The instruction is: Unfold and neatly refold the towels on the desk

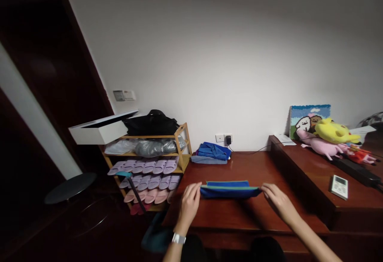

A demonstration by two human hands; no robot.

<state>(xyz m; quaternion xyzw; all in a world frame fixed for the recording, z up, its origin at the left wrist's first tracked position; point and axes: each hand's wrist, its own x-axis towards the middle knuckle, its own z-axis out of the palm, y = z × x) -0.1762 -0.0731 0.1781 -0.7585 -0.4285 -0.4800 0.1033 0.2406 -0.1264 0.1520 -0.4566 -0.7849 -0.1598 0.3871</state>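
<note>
From the head view, we see our left hand point(190, 198) pinching one end of a blue cloth point(230, 193) and our right hand point(275, 199) pinching the other end. The cloth is stretched between them over the brown table point(254, 166), and we can't tell if its back part touches the wood. A blue pile point(212, 151) sits behind it, by the wall. We think we're in the middle of a fold, so the next move needs both ends level and the edges lined up
</note>
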